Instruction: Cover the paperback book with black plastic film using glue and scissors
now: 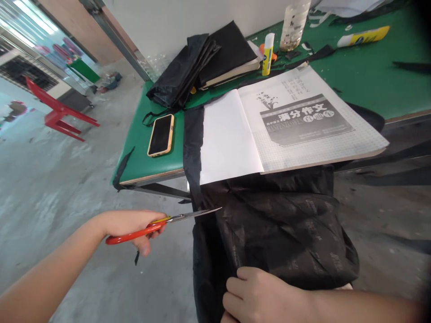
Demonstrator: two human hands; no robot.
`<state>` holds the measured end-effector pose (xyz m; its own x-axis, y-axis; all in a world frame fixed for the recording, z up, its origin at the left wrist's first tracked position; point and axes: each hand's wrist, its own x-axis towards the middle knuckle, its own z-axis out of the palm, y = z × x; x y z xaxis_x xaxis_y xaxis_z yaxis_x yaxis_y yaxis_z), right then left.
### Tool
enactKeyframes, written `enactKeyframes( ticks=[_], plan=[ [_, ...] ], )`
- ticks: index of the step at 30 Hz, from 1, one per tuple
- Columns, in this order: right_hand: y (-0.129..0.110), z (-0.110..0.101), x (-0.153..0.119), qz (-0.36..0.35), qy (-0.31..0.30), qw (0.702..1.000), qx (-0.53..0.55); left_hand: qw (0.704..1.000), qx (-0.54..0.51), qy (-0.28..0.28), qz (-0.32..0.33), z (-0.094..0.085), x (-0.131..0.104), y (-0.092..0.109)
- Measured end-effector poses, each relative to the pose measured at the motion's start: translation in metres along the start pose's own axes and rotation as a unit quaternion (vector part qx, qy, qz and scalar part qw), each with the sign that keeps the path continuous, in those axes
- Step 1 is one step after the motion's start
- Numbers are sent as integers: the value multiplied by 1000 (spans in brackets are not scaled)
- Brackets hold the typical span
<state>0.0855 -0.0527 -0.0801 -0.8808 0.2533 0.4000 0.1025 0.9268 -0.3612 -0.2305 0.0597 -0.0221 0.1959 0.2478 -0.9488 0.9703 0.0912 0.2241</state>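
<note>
Scissors with red handles are in my left hand, left of the table's front edge. Their blades look closed, and the tip lies over the black cloth, which hangs from the table edge. Lower down, my right hand grips a fold of that cloth, its fingers curled and partly cut off by the frame. Above, an open book lies on the cloth: one side is a blank white page, the other a printed page with a grey title block. A strip of the cloth sticks out past the book's left edge.
On the green table lie a phone, a folded black cloth and a black-covered book. One glue stick stands upright; another lies flat. Behind are a plastic bottle and a red chair.
</note>
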Motion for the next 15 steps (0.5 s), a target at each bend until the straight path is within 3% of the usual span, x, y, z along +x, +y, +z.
enactKeyframes(
  ticks=[2,8,15],
  plan=[
    [0,1,0,3,10,1000,0,999,-25,-35,11,-3,4,-2],
    [-1,6,0,11,32,999,4,997,-66,-49,-7,-4,10,1],
    [1,6,-1,10,31,999,4,999,-46,19,-13,0,14,15]
  ],
)
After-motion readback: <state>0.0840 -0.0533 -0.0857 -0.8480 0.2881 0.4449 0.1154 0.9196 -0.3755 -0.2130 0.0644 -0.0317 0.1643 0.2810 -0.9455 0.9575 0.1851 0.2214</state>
